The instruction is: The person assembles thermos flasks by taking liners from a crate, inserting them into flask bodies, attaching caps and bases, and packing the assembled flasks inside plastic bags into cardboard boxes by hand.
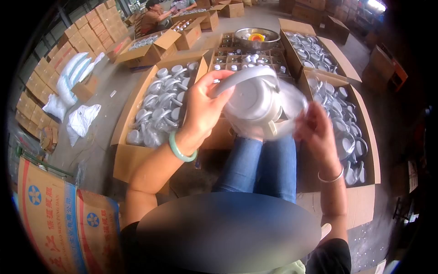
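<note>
In front of my chest is a grey plastic thermos top (251,98) with an arched carrying handle, tilted so its round cap faces me. My left hand (207,102) is closed on its handle at the left side, a green bangle on the wrist. A clear plastic bag (292,102) is around the right side of the top, blurred by motion. At the bag's right edge, my right hand (315,125) has its fingers pinched together on the film. What lies under the top is hidden.
Open cartons of bagged grey thermos tops stand at left (159,98) and right (340,118). Ahead, a divided carton (269,59) holds white-capped bottles, with a metal bowl (258,43) beyond. Another person (153,18) works at the far left. White sacks (82,121) lie on the floor.
</note>
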The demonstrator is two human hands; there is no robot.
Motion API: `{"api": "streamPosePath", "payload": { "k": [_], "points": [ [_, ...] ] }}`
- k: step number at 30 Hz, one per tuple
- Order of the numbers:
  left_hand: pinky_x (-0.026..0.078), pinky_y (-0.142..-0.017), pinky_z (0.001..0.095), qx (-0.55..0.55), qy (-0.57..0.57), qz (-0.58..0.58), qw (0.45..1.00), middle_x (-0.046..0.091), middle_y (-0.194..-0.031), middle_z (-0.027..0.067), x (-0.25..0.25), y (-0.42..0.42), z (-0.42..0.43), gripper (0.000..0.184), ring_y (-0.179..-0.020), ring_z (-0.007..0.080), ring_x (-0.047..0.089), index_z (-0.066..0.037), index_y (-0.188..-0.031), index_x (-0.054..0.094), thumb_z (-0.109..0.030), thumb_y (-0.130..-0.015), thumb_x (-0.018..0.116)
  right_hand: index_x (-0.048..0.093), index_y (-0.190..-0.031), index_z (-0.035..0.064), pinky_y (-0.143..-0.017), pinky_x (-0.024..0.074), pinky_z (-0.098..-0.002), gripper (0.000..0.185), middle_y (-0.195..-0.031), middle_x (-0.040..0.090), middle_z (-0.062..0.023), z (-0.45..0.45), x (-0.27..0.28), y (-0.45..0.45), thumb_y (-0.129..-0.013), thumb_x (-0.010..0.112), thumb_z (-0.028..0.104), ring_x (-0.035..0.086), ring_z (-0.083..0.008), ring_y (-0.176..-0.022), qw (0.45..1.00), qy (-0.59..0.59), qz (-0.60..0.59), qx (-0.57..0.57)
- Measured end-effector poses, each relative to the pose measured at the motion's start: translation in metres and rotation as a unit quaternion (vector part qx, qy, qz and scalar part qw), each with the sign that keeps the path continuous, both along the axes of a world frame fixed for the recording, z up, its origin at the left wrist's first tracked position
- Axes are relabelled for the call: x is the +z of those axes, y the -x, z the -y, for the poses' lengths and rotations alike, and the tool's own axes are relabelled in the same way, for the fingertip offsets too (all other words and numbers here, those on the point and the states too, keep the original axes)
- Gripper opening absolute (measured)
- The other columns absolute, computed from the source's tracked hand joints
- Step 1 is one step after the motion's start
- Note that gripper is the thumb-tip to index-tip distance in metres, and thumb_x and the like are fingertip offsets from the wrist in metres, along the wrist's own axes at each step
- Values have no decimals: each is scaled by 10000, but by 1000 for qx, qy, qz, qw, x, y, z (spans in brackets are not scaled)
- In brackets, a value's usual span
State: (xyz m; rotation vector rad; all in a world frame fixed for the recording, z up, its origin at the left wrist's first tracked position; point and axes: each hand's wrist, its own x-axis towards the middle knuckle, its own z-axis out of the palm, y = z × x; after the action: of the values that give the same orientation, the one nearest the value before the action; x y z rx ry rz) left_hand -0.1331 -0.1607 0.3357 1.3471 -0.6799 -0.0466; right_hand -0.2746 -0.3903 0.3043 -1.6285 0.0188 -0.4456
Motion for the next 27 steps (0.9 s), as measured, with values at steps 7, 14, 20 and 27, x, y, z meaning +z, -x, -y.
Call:
{"api": "streamPosePath", "payload": {
  "k": [7, 14, 20, 27],
  "points": [
    [518, -850, 341, -33, -240, 371, 896, 627, -1080, 159, 20, 26, 23, 891, -977, 257, 650, -72, -1377, 381, -314, -666, 859, 356, -1284, 57, -678, 570, -238, 504, -925, 574, -58, -44, 69, -20, -855, 575, -93, 688, -181, -817, 990, -46, 129, -21],
    [557, -676, 374, 120, -250, 357, 892, 666, -796, 99, 32, -16, 17, 596, -746, 262, 683, -83, -1281, 462, -194, -770, 748, 431, -1222, -7, -736, 600, -254, 379, -937, 573, -55, -69, 72, -65, -878, 557, -102, 698, -193, -840, 974, 71, 212, 48],
    [525, -506, 255, 64, -386, 410, 824, 600, -1119, 193, 103, -30, -19, 887, -667, 216, 639, -174, -1524, 55, -257, -874, 653, 441, -1297, -11, -726, 582, -264, 451, -1074, 670, -128, -87, 116, -107, -886, 627, 4, 705, -196, -849, 949, 157, 240, 130],
    [464, -476, 231, 21, -373, 282, 884, 644, -772, 102, 138, -116, -93, 180, -636, 103, 594, -4, -1023, 675, -131, -943, 577, 474, -1297, 4, -906, 522, -365, 371, -1237, 587, -172, -96, 125, -164, -990, 482, 212, 617, -272, -1111, 929, 127, 321, 134]
  ]
}}
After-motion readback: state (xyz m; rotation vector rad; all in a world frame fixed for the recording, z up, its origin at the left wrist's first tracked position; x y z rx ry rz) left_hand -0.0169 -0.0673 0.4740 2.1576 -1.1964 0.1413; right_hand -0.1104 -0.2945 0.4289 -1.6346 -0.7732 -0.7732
